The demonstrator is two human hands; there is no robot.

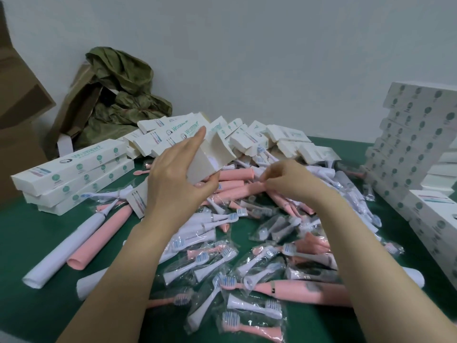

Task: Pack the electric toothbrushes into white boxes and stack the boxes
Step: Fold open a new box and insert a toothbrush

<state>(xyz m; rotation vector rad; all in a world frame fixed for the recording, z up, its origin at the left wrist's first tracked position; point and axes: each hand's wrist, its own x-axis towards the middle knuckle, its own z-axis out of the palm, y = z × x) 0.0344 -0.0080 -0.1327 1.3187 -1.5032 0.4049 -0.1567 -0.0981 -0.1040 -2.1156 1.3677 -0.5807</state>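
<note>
The left hand and right hand are bare, the forearms unsleeved. The fingers seem short-nailed, though blurred.

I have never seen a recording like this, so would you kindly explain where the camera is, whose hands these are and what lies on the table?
There is no machine here: a person works with bare hands. The single picture comes from a wide-angle camera worn on the head, looking forward and down. The left hand grips an open white box, tilted above the pile. The right hand pinches a pink toothbrush handle lying in the heap. On the green table lie loose handles, pink and white, and brush heads in clear bags. Open boxes are heaped at the back. A left stack and a right stack of closed boxes stand at the sides.
</note>
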